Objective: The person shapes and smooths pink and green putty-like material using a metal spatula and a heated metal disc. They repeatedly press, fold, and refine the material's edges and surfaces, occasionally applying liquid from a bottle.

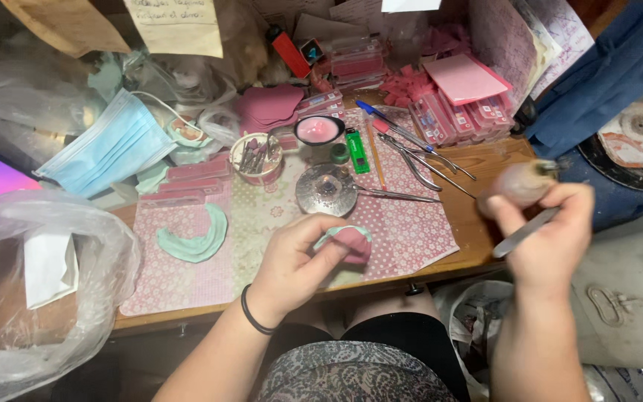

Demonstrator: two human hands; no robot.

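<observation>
My left hand grips a small dental cast with pink wax on a pale green base, held over the front of the wooden desk. My right hand is raised off the desk's right end; it holds a slim metal instrument that points down to the left, and its fingers close around a blurred pinkish round object with a dark tip.
A pale green arch-shaped cast lies on the patterned pink paper. Behind are a round metal dish, pliers and tweezers, a green lighter, a small bowl of tools, a blue face mask, pink wax boxes and plastic bags.
</observation>
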